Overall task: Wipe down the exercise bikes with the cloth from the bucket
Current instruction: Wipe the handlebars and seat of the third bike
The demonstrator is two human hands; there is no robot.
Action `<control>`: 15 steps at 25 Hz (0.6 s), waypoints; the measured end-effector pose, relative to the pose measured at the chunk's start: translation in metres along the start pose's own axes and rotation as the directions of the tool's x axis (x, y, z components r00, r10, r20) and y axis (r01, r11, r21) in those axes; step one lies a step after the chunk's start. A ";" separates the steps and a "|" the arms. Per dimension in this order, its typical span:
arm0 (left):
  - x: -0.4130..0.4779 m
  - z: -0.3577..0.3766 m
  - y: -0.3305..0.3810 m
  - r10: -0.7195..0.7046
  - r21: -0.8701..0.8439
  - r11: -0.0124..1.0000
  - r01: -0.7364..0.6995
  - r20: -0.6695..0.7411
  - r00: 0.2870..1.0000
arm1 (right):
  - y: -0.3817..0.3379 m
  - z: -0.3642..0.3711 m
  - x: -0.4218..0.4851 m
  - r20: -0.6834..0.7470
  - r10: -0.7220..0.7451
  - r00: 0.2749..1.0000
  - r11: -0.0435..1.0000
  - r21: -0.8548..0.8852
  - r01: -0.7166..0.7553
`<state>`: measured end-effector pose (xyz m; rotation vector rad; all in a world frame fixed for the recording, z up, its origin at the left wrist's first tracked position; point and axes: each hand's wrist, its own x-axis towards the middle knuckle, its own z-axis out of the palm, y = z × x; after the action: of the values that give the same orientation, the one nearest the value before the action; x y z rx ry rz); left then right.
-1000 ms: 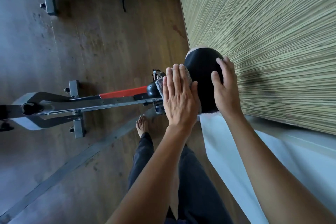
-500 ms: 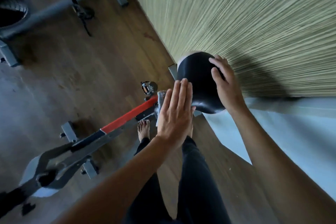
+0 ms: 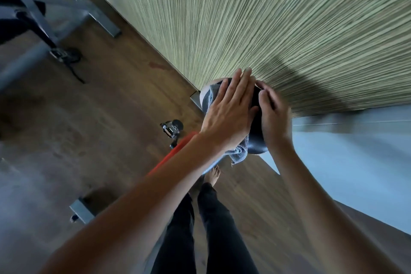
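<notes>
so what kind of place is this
Most likely a gym or home workout room: an exercise bike's black saddle with a cloth pressed on it, its red frame bar below, and another grey machine frame on the wooden floor.

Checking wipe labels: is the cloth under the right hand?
No, the cloth lies under the flat left hand on the seat, while the right hand grips the seat's edge.

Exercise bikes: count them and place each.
2. Near bike under the left hand, beside the wall; far bike at upper left, partly cut off. Others may be hidden.
</notes>
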<state>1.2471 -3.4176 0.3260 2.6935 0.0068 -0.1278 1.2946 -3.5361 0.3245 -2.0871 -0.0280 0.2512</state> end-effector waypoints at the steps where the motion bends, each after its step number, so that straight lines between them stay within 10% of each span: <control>1: -0.003 0.000 0.002 -0.026 -0.007 1.000 0.026 -0.016 1.000 | 0.000 0.001 -0.001 -0.002 -0.004 1.000 1.000 -0.019 0.004; 9: 0.006 -0.005 -0.019 -0.079 -0.213 0.974 0.078 0.006 0.997 | 0.004 0.008 -0.001 0.007 -0.087 0.996 0.968 -0.234 0.086; 15: 0.006 0.000 -0.029 -0.367 -0.636 0.711 0.300 0.028 0.930 | 0.012 0.021 -0.017 0.103 -0.448 0.888 0.659 -0.634 0.405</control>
<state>1.2519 -3.3914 0.3133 1.9842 0.4901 -0.0785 1.2725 -3.5261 0.3067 -2.6904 -0.6547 -0.1489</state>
